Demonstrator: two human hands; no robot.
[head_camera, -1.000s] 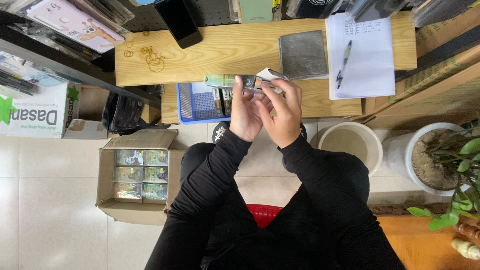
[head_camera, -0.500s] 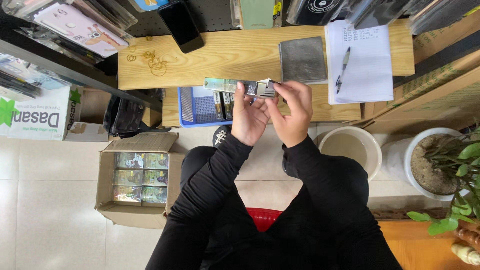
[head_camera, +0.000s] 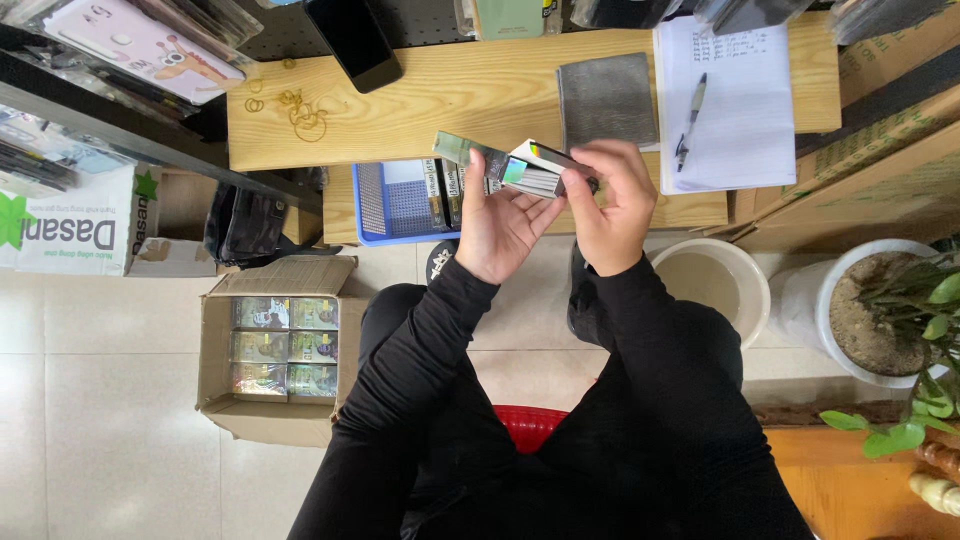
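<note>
Starting at the left, a cardboard box of packets is seen on the floor, with a blue basket under the wooden desk. A stack of small boxes is gripped above the desk edge between the left hand and right hand; a notepad and pen lie rightward.

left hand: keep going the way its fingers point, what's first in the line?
The left hand points up-frame toward the wooden desk. It already holds the small box with the right hand. Beyond that, probably the bare desk top near the grey pad; depth is unclear.
</note>
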